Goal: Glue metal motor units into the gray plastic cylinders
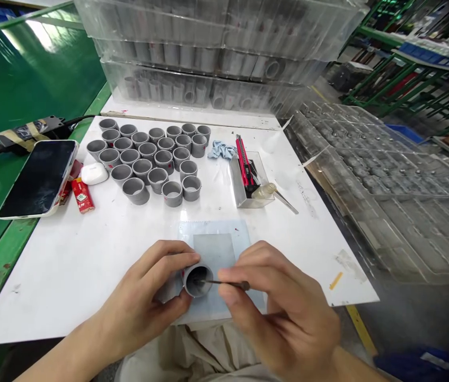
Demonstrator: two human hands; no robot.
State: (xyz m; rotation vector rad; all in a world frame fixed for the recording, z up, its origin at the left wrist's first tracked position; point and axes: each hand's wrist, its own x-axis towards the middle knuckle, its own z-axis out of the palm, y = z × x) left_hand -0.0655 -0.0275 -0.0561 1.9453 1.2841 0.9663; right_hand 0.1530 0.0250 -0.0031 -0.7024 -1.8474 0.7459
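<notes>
My left hand (156, 289) grips a short grey plastic pipe piece (185, 275) between fingers and thumb, its open end tilted toward me. In my right hand (275, 297) a thin dark tool (230, 285), like a small needle file or scraper, is pinched between thumb and fingers. The tool's tip reaches into the pipe's opening; what it touches inside is too dark to tell. Beneath both hands lies a light blue sheet (244, 233) with a grey rectangular pad (213, 245) on it.
Several grey pipe pieces (133, 187) stand upright on the white table (129, 254). A clear box (244, 197) holds a red utility knife (243, 162). Left are a phone (37, 178), a white case (94, 173) and a red packet (83, 195). Stacked clear trays (208, 79) stand behind.
</notes>
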